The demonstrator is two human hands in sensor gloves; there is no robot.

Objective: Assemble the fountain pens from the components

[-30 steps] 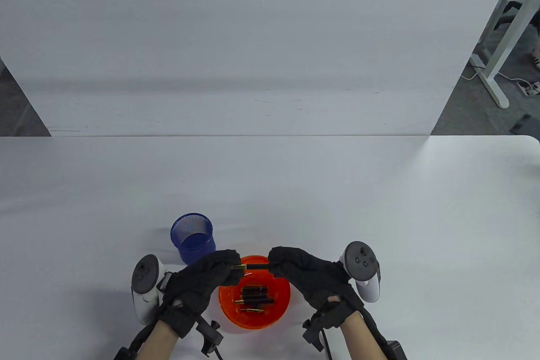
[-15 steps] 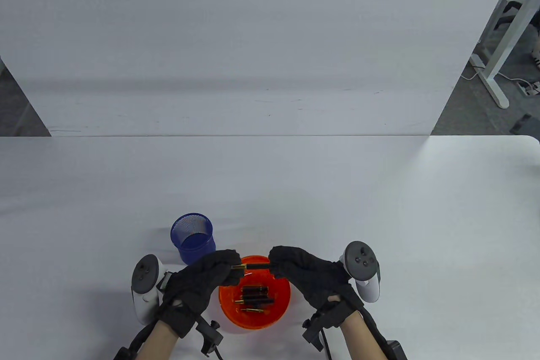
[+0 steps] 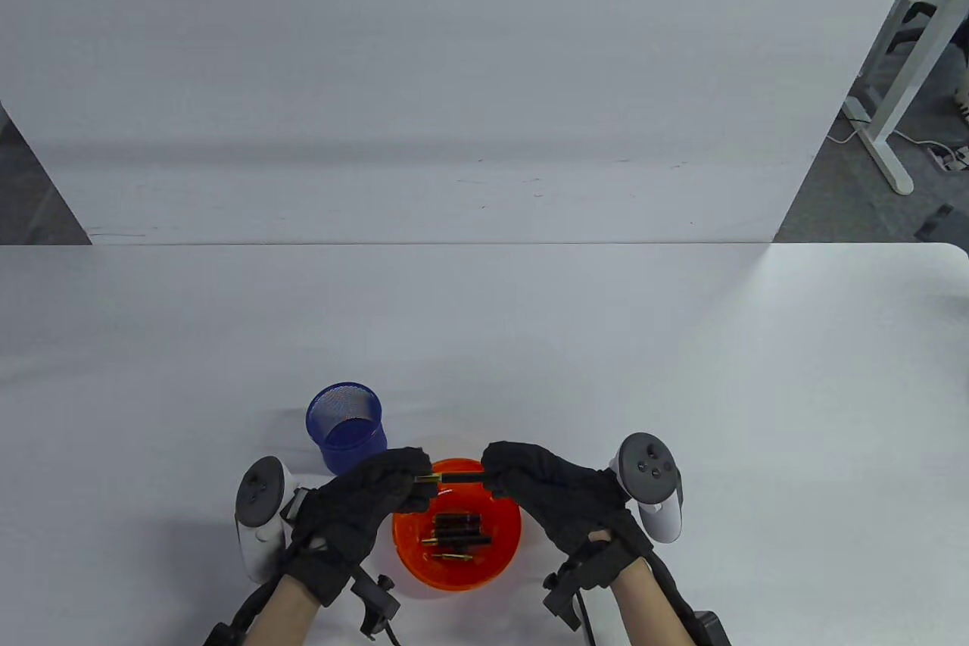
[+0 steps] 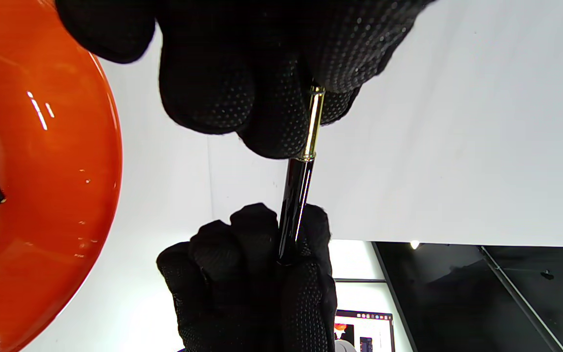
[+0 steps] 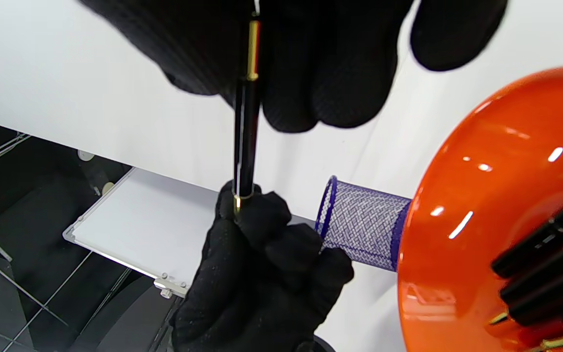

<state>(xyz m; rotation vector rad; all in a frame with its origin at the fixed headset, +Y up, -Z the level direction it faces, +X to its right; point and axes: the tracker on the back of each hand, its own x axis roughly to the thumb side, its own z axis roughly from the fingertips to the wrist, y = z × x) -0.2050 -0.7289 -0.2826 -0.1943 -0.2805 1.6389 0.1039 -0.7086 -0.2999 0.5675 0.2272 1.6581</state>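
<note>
Both hands pinch one black-and-gold fountain pen point(image 3: 452, 478) above the orange bowl point(image 3: 456, 570): left hand point(image 3: 362, 498) on the gold end, right hand point(image 3: 553, 491) on the black barrel.

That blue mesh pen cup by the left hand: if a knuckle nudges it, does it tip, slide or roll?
The blue mesh pen cup stands upright on the table and looks empty, so it is probably light and would slide or topple easily. Its round wall suggests it would roll once on its side. The wire mesh looks stiff, unlikely to crumple.
</note>
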